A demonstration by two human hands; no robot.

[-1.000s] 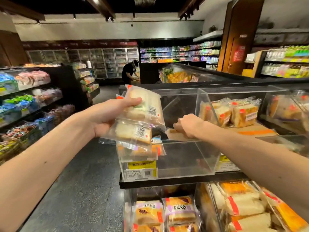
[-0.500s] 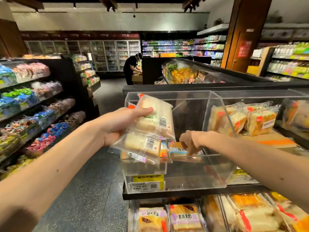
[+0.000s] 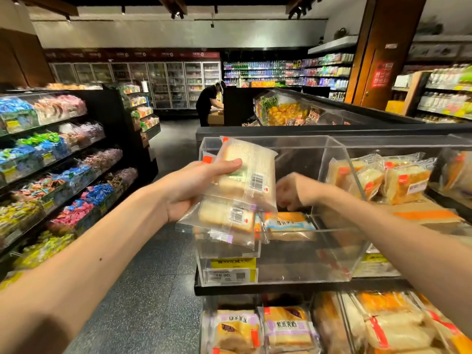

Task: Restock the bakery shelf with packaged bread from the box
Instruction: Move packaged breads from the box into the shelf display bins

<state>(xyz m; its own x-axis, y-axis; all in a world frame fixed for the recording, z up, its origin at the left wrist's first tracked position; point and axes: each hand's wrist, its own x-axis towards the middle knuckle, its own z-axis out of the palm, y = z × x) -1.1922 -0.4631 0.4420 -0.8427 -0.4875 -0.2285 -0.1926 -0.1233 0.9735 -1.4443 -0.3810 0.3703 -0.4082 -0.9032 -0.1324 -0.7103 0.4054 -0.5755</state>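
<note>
My left hand point(image 3: 194, 190) grips a stack of clear-wrapped bread packs point(image 3: 245, 180), thumb on top, in front of a clear acrylic bin point(image 3: 293, 251) on the bakery shelf. One packaged bread point(image 3: 288, 224) lies inside that bin. My right hand point(image 3: 291, 191) hovers just above this pack inside the bin, fingers curled downward and blurred, with nothing visibly held. The box is not in view.
The neighbouring bin on the right holds several sandwich packs point(image 3: 398, 182). More packaged bread point(image 3: 286, 330) fills the shelf below. A candy shelf point(image 3: 51, 175) lines the aisle's left side. A person point(image 3: 208, 103) bends over a carton at the far end.
My right hand has let go of the pack it set in the bin and lifted slightly above it. The left hand keeps its stack; the view has shifted a little.
</note>
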